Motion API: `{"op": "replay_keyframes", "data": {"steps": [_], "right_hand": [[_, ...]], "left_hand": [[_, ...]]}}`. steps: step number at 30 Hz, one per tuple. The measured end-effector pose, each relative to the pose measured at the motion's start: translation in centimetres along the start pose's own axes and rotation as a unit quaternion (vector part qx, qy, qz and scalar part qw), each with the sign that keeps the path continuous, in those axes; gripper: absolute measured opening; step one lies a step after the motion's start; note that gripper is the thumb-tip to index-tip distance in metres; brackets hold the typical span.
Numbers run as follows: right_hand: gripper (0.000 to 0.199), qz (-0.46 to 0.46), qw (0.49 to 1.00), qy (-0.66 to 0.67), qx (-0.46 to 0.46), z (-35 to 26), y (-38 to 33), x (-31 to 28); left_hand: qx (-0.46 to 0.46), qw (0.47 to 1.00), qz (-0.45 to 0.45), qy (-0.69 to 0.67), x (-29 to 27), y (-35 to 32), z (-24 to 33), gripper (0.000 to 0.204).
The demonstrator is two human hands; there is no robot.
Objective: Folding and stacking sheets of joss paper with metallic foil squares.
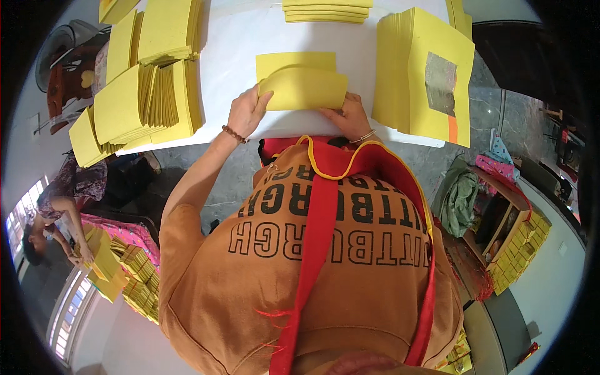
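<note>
Between my two hands is a yellow paper sheet (306,90), its near part bowed up and curved along the top. Yellow paper (297,59) also shows flat just beyond it; whether it is the same sheet I cannot tell. My left hand (247,111) grips the left edge, thumb on top and fingers mostly hidden beneath. At the right edge, my right hand (349,116) is closed on the paper, its thumb by the near corner. Both hands rest near the front edge of the white-covered table (237,44).
Stacks of folded yellow paper (150,103) line the table's left side. A thick yellow stack (425,78) with a silver patch stands at the right, and a smaller pile (327,11) lies at the far edge. Left of me, another person (65,212) handles yellow paper.
</note>
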State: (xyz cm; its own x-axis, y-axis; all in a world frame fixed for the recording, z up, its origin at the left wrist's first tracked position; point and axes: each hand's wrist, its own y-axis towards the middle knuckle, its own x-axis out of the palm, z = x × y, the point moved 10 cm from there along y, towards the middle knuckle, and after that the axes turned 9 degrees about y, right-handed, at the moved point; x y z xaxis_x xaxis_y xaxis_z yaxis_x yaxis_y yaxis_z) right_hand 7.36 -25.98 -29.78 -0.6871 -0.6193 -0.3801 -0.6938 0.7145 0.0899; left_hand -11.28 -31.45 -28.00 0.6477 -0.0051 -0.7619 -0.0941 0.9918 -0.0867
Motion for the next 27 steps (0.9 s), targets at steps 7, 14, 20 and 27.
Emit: {"op": "replay_keyframes", "data": {"steps": [7,14,20,27], "right_hand": [[0.050,0.116,0.978,0.015,0.174,2.1,0.5,-1.2],[0.051,0.099,0.975,-0.036,0.198,1.1,1.6,-1.6],[0.052,0.089,0.968,-0.067,0.226,1.7,1.9,-1.4],[0.051,0.079,0.959,-0.084,0.257,1.5,2.3,-1.5]], "left_hand": [[-0.131,0.990,0.020,0.056,-0.3,1.7,-1.5,0.032],[-0.197,0.977,-0.007,0.086,0.0,2.5,-2.9,0.034],[-0.192,0.972,-0.027,0.135,0.5,3.3,-3.4,0.035],[-0.207,0.973,-0.041,0.094,0.7,3.9,-4.8,0.038]]}}
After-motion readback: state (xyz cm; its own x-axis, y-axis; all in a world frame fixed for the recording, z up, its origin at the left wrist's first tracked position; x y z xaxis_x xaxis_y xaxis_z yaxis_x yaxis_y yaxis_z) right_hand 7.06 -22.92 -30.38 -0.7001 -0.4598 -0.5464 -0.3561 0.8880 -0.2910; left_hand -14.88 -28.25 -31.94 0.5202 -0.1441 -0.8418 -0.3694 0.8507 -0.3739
